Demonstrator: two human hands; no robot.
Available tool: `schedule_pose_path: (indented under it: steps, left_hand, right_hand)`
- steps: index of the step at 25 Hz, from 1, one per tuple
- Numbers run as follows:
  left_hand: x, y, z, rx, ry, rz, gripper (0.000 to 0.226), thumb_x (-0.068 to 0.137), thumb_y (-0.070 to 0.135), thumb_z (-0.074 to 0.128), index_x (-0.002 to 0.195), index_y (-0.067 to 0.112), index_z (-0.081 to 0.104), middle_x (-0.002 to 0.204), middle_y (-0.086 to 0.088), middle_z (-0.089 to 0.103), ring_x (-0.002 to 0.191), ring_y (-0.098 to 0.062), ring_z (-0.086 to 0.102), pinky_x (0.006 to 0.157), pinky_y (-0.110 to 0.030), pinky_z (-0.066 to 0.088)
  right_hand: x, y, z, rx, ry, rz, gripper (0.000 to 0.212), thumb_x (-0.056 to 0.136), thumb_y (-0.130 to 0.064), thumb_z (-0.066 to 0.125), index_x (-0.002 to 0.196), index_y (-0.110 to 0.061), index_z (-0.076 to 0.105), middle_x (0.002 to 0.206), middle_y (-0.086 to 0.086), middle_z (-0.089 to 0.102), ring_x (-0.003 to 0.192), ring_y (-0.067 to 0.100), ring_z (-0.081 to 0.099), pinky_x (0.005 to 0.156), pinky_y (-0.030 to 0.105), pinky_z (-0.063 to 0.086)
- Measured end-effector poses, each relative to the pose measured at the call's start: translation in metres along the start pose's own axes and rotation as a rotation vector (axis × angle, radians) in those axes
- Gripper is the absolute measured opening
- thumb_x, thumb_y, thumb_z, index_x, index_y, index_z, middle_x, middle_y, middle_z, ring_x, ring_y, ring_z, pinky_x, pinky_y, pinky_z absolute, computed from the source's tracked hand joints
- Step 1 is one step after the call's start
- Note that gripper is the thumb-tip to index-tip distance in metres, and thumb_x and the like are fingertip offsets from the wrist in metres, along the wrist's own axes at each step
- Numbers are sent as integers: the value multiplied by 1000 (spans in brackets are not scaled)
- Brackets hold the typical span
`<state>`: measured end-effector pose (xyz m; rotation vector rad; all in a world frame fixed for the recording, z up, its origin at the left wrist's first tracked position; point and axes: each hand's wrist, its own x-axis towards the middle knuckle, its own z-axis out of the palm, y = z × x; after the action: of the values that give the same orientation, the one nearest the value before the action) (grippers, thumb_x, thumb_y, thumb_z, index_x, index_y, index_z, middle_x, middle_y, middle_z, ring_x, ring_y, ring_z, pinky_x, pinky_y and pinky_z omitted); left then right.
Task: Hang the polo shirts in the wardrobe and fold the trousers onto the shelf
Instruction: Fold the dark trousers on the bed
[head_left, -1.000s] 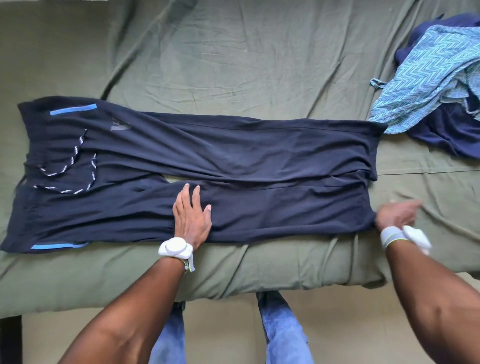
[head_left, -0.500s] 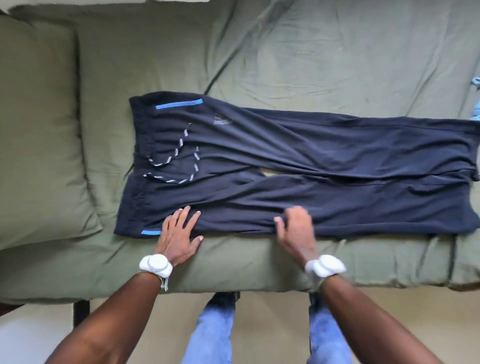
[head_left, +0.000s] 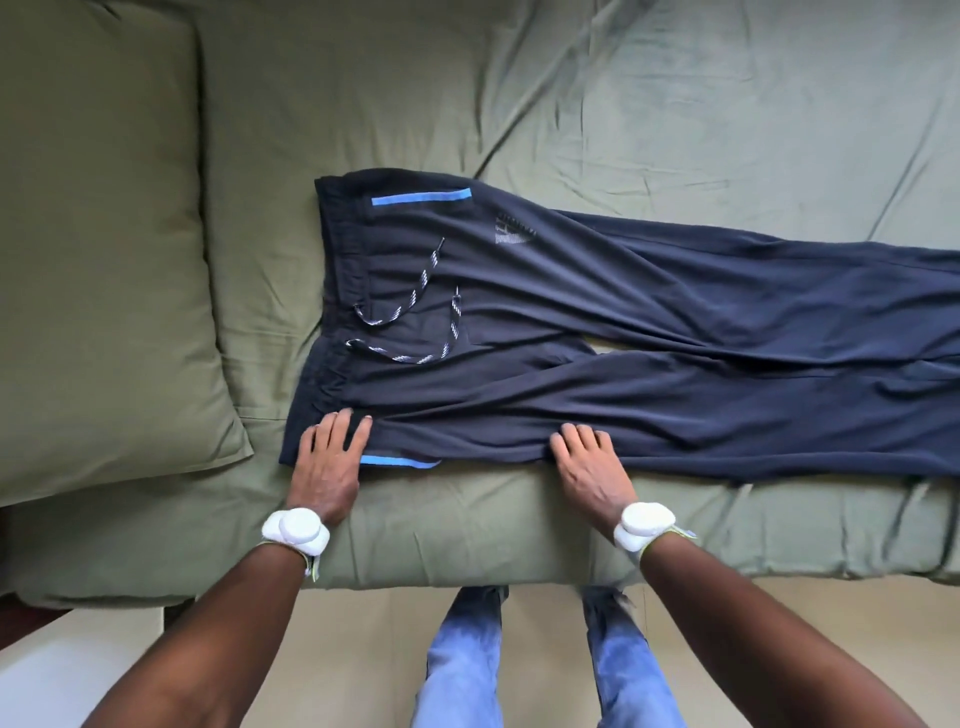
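Pillow just left of trousers on bed.

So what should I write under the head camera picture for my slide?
Both hands, left hand and right hand, on navy trousers spread across a green bed.
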<state>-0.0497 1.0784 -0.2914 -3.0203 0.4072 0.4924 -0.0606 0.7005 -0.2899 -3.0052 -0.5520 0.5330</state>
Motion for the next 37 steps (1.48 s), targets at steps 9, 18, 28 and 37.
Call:
schedule_pose_path:
  steps: [9, 18, 28, 37]
  left_hand:
    - [125, -50, -133, -551, 192, -181, 27, 79, 5, 52, 103, 17, 49, 91, -14, 61, 79, -41, 57, 71, -47, 48]
    - [325, -47, -164, -250, 55, -240, 32, 76, -2, 50, 100, 12, 65, 114, -20, 63, 108, -40, 56, 94, -47, 47]
    - [226, 102, -61, -112, 8, -80, 72, 87, 9, 46, 154, 19, 21, 160, -15, 16, 148, -33, 14, 118, -51, 13]
    - [244, 161, -106, -72, -167, -353, 60, 86, 16, 48, 143, 3, 36, 145, -21, 34, 132, -37, 31, 102, -51, 35]
  right_hand:
    - [51, 60, -90, 507, 334, 500, 15, 82, 6, 48, 92, -6, 51, 82, 21, 59, 72, 42, 55, 62, 45, 44]
    - [216, 134, -125, 202, 270, 424, 33, 83, 1, 44, 113, -4, 58, 120, 17, 52, 104, 38, 52, 85, 43, 43]
    - [153, 86, -49, 157, 76, 494, 52, 96, -23, 39, 146, -10, 37, 155, 13, 33, 139, 33, 33, 107, 50, 33]
    - [73, 187, -60, 399, -212, 885, 104, 76, -89, 27, 156, -27, 5, 162, 3, 10, 146, 35, 11, 115, 58, 10]
